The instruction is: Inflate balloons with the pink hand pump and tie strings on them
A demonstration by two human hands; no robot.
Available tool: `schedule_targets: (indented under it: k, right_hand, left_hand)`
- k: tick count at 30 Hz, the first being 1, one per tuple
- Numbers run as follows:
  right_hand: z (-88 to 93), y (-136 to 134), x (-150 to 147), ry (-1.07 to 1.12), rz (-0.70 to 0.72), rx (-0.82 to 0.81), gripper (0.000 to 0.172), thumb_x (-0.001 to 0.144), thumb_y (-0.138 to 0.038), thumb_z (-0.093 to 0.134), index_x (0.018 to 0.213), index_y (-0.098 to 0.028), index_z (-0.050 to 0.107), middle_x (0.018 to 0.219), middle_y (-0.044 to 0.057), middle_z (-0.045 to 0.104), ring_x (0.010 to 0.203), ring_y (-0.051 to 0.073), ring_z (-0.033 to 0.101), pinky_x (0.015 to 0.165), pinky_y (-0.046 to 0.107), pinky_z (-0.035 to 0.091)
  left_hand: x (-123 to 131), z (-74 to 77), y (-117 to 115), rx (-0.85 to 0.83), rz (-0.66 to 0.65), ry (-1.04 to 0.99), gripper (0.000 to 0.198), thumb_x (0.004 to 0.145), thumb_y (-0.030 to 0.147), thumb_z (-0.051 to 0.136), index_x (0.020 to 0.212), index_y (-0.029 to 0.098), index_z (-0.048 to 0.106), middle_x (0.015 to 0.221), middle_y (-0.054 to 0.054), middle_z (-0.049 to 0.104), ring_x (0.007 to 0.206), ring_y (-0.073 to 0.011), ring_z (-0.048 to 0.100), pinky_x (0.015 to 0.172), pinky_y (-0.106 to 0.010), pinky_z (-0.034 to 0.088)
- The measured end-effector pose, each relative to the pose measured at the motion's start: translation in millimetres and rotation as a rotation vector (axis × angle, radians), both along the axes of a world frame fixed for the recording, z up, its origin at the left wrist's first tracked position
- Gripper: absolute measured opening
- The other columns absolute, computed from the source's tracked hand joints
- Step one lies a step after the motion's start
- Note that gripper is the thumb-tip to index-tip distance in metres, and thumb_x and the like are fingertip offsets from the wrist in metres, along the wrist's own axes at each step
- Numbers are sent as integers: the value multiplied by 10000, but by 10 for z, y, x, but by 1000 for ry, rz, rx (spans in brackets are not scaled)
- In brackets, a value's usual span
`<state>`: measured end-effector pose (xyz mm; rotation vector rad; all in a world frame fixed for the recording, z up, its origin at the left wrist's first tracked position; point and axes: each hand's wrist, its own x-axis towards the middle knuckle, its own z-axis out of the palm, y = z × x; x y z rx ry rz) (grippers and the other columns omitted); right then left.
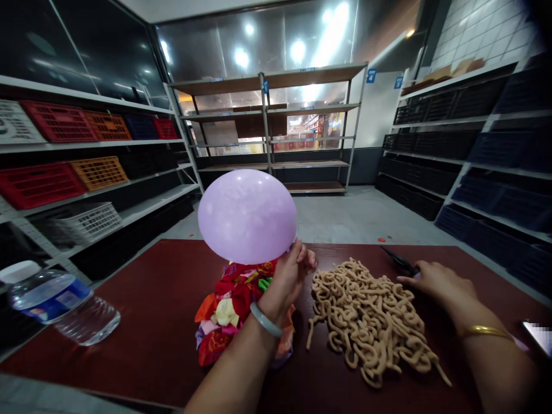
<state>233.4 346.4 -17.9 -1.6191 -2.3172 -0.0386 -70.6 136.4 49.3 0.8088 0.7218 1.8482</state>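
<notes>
My left hand (297,261) pinches an inflated pale purple balloon (248,215) at its lower right end; the neck is hidden by the fingers. Beneath the balloon lies a heap of crumpled colourful pieces (230,310), red, orange, yellow and green, some with prints. My left forearm partly covers this heap. At the right, my right hand (444,284) closes on a dark pointed tool (399,261) that lies low over the table, its tip pointing away; its handle is hidden. Between my hands spreads a pile of tan, curly, rope-like strands (366,316).
A water bottle (62,302) leans at the left of the dark red table (142,305). A bright-screened device (539,336) shows at the right edge. Shelves with crates (60,121) stand left, more racks (435,144) right, and a bare-shelved rack (267,115) behind.
</notes>
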Motion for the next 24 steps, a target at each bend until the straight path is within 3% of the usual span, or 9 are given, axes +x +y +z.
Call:
schedule_targets:
  k: [2,4,7,9,11,14,19,21,24]
  right_hand:
    - [209,-192,-211,47,60,191,578,818,-662,511,1026,-177,745,1043,250,677,927,416,639,720,555,432]
    - [478,-508,-570,186,302,240,490,865,-601,499,1023,-207,744,1107,175,670,1041,347,619,863,524,454]
    - [815,-1033,-1224,423,721,-34,417,852,-535,569,1108,-239,712,1211,100,638,1126,246,591,973,426,465]
    - [919,-1279,-1571,577,900,-346,417,787,-517,652,1072,-219,712,1200,92,648,1074,239,614,912,401,511]
    - [920,-1401,-1755,795,897,-687,424,755,-497,691,1043,-185,706,1007,86,710,884,234,657,769,395,556]
    - [806,-1421,-1767,928,832,-902,383,731,-458,729,986,-173,708,870,68,727,744,218,657,690,388,559]
    - [626,-1363,-1638,1337,713,-975,312,629,-311,823,901,-206,713,845,29,723,812,204,647,785,374,537]
    - [597,-1341,-1621,1452,679,-939,379,609,-277,834,961,-233,701,911,5,717,907,189,630,853,338,503]
    - [596,-1293,-1594,1486,659,-1003,267,637,-326,814,856,-220,704,836,11,695,822,179,621,782,339,504]
  left_hand:
    - [24,-30,11,-56,15,64,513,839,566,606,560,195,388,554,-12,505,562,-130,481,546,-245,342]
    - [64,-44,17,-111,28,121,520,827,595,599,562,196,397,552,-20,523,537,-127,460,523,-246,319]
    - [131,-28,0,-129,50,217,483,850,548,583,559,198,423,534,-12,511,521,-125,437,542,-259,336]
    - [156,-8,-33,-126,93,400,419,895,451,535,568,197,472,540,-12,505,552,-138,455,582,-271,374]
    - [158,-2,-70,-154,87,629,345,896,333,525,583,189,525,539,-15,504,564,-147,473,586,-278,393]
    - [146,-50,-87,-214,-13,825,220,854,243,561,649,169,595,508,-2,496,509,-142,462,524,-274,379]
    - [159,-163,-10,-186,51,1109,209,894,288,525,740,186,621,632,-21,565,620,-164,509,618,-306,403]
    - [167,-149,-10,-157,133,1281,234,908,338,521,749,190,609,677,-32,577,655,-173,517,633,-313,395]
    - [188,-69,-61,-37,144,1326,280,947,387,477,778,188,575,733,-31,585,685,-162,511,644,-300,380]
